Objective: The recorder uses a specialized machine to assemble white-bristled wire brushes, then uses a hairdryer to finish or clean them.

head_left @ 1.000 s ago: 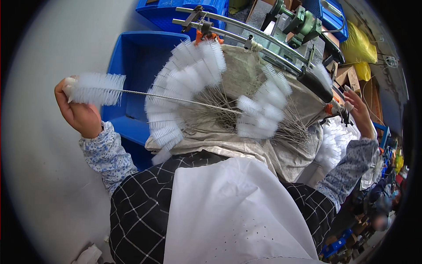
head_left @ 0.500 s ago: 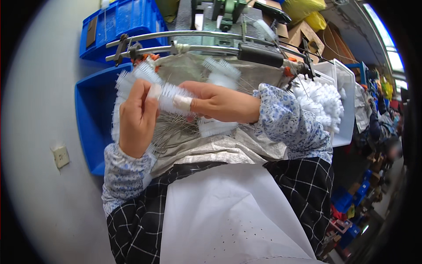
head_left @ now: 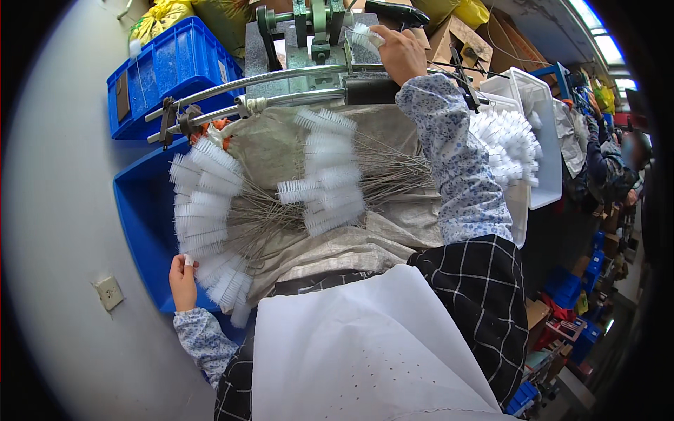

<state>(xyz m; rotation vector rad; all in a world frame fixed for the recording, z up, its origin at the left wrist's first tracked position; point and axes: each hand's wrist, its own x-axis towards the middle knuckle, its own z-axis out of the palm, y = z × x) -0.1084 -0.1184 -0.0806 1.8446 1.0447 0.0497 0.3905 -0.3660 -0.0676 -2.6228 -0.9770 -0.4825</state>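
My right hand [head_left: 401, 57] reaches far forward, closed on a white bristle brush [head_left: 361, 35] beside the green machine [head_left: 318, 31]. White tape wraps its thumb. Low at the left, my left hand [head_left: 183, 284] has its taped thumb and fingers drawn together at the edge of a fanned stack of white brushes [head_left: 203, 217]. What it pinches, if anything, is too small to make out. A second stack of brushes [head_left: 330, 168] lies mid-lap on a grey cloth [head_left: 267, 147], its thin wire stems pointing right.
Metal rails [head_left: 281, 76] cross in front of the machine. A blue bin [head_left: 140, 203] stands under the left stack, and a blue crate [head_left: 165, 77] behind it. White brushes fill a white tub [head_left: 551, 154] at the right. Cardboard boxes [head_left: 460, 45] sit at the back right.
My hands were together over the lap, holding a brush. They have parted: the right went forward to the machine with a brush, the left down to the left stack's edge.
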